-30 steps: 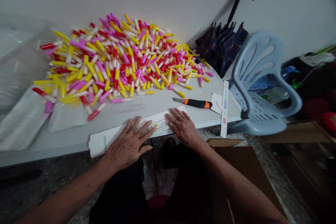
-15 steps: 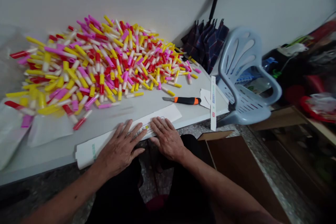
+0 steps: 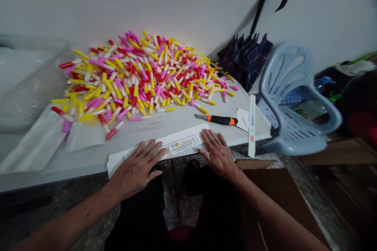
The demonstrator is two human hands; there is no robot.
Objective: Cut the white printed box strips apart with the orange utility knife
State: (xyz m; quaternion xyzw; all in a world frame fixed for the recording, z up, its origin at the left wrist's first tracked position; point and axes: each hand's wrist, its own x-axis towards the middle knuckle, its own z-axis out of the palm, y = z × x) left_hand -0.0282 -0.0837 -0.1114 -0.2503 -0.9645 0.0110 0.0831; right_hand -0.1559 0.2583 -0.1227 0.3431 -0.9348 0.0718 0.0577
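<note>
White printed card strip point(image 3: 179, 146) is lying along the worktop point(image 3: 173, 127) front edge. Left hand point(image 3: 137, 169) and right hand point(image 3: 218, 155) are sliding apart along it, fingers spread flat on top, not clamped, uncovering its printed label.

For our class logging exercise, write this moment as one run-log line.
left hand: flat on white printed strip | right hand: flat on strip | beside: orange-handled utility knife | beyond: heap of coloured plastic tubes
</note>
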